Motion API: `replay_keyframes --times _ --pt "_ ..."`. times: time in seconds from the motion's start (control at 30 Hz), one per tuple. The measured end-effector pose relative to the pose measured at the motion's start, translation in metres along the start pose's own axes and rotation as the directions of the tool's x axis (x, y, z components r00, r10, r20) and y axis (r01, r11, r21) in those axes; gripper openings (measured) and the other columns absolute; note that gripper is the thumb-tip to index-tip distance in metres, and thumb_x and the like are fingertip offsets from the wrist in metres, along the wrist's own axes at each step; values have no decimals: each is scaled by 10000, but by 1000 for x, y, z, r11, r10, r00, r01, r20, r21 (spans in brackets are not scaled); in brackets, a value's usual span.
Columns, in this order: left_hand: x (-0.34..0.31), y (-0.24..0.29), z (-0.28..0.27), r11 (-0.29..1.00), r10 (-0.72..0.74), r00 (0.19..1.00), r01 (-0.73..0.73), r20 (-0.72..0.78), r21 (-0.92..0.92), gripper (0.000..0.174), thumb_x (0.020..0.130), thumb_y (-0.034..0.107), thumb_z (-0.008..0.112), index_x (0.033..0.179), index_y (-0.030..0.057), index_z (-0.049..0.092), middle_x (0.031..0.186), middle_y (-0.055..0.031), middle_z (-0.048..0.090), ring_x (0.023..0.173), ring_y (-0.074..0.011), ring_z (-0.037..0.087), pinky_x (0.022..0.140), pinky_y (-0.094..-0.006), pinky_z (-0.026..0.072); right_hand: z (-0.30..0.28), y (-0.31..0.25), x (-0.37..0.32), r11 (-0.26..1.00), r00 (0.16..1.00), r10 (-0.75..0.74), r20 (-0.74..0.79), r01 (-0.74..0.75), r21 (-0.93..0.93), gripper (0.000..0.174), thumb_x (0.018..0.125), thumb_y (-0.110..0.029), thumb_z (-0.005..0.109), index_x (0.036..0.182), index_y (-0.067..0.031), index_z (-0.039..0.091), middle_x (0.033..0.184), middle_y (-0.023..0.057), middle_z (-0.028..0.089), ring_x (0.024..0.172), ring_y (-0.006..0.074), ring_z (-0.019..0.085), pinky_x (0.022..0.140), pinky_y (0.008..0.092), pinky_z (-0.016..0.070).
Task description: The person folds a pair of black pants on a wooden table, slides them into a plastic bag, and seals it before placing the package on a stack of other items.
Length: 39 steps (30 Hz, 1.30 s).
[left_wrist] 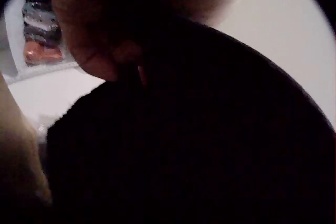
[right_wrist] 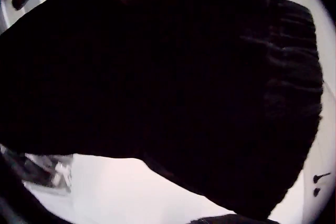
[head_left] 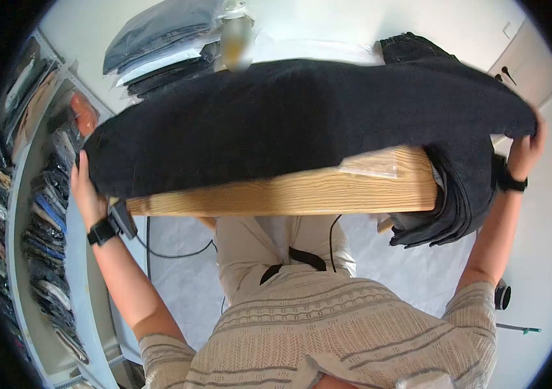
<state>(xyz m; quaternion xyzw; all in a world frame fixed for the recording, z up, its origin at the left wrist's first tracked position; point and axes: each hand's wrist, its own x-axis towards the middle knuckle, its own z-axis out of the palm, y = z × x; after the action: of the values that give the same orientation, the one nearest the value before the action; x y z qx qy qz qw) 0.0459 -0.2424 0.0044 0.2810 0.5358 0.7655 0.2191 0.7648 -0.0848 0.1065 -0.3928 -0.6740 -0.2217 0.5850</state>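
The black garment [head_left: 243, 123] spans the space above the wooden table [head_left: 276, 194], one end in each hand, probably because a grip at both ends spreads its length and limits sagging in the middle. The left hand [head_left: 86, 194] grips one end, its fingers curled onto the cloth in the dark left wrist view; whether they press together I cannot tell. The right hand [head_left: 525, 155] holds the other end, the cloth caught at its edge, though the fabric and shadow hide how each finger lies. Dark garments [head_left: 470, 188] drape over the table's right end, perhaps to leave their length hanging, while a clear packet [head_left: 373, 163] lies flat beside them and bagged clothes [head_left: 159, 39] are stacked beyond, presumably to save room
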Motion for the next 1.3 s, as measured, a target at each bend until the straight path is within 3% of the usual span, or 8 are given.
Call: replay_keyframes --times 0.13,0.23,0.43,0.57,0.83,0.9,1.1,1.3 --pt "-8 -60 -68 947 -155 987 139 31 289 372 920 241 590 1147 -52 553 1112 -108 610 992 -188 585 875 -305 451 -30 -24 -75 992 826 23 563 49 -113 521 612 159 444 1045 -47 649 1011 109 637 1039 287 565 962 353 406" --pt "-22 -81 -90 813 -333 935 218 124 539 411 925 245 572 1174 -80 543 1132 -120 605 1030 -199 567 909 -305 423 -26 -25 -131 979 412 177 894 -171 -115 514 597 102 575 1082 -57 639 1069 138 609 1073 319 529 996 379 376" --pt "-28 -96 -88 685 -317 948 211 24 697 402 923 237 566 1173 -78 538 1124 -151 607 1012 -211 566 921 -309 409 -13 -37 -117 933 -84 218 972 -274 -232 658 673 -140 767 1280 -51 527 1333 160 474 1240 310 432 1079 377 303" --pt "-29 -103 -87 627 -198 980 110 21 771 389 912 238 575 1147 -72 553 1110 -155 610 1000 -221 570 902 -322 416 43 -7 -98 740 177 315 932 -661 -124 601 828 -214 683 1329 9 435 1207 176 562 995 222 593 866 305 474" --pt "-25 -102 -91 537 -191 982 95 12 838 372 898 210 584 1117 -90 556 1072 -185 624 955 -249 586 868 -324 432 153 12 -123 300 72 842 534 -885 -355 869 808 -171 675 1437 37 114 942 162 577 683 182 564 563 288 451" --pt "-25 -101 -89 579 -231 972 96 49 809 376 894 193 589 1136 -92 552 1072 -187 624 960 -248 587 871 -324 431 161 40 -121 192 15 861 508 -935 -298 440 795 -150 684 1148 55 520 773 92 547 590 156 512 486 322 395" --pt "-29 -93 -74 515 -214 977 117 -5 849 372 885 169 589 1142 -97 550 1076 -191 626 965 -254 592 875 -329 433 164 119 -45 789 689 614 385 -553 -269 242 778 -203 666 838 32 675 772 151 671 715 278 626 696 362 472" --pt "-29 -96 -73 536 -168 986 84 9 840 374 867 153 603 1140 -97 549 1069 -197 630 973 -271 597 876 -339 436 171 153 30 696 648 700 301 -526 -488 314 796 -224 624 1016 -7 680 983 196 673 951 304 648 837 361 487"
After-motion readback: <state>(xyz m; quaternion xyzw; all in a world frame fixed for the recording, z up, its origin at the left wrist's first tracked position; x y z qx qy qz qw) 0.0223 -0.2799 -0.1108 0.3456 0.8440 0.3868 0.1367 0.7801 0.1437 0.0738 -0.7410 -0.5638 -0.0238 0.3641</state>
